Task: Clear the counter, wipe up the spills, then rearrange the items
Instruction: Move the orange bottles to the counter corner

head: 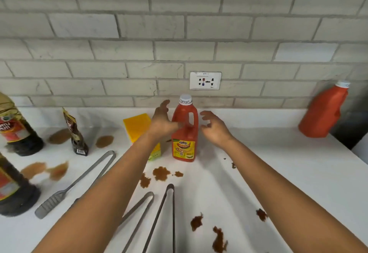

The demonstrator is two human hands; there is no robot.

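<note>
Clearing step: both hands spread, left hand point(162, 120) touching, right hand point(214, 127) just beside the ketchup bottle point(185, 131), upright at frame center on the spill-stained table point(288, 169). Next: close grip, lift.

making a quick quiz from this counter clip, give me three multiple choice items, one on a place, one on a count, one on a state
1. Where is the yellow sponge?
A. behind the left forearm, left of the middle ketchup bottle
B. beside the far right bottle
C. on the tongs

2. How many red ketchup bottles show?
A. one
B. two
C. four

3. The right hand is:
A. gripping the bottle
B. open, apart from the bottle
C. holding tongs

Key: 1 A, the forearm crosses it; 2 B, one in the middle, another leaning at the wall; 3 B, a gap shows beside the bottle.
</note>
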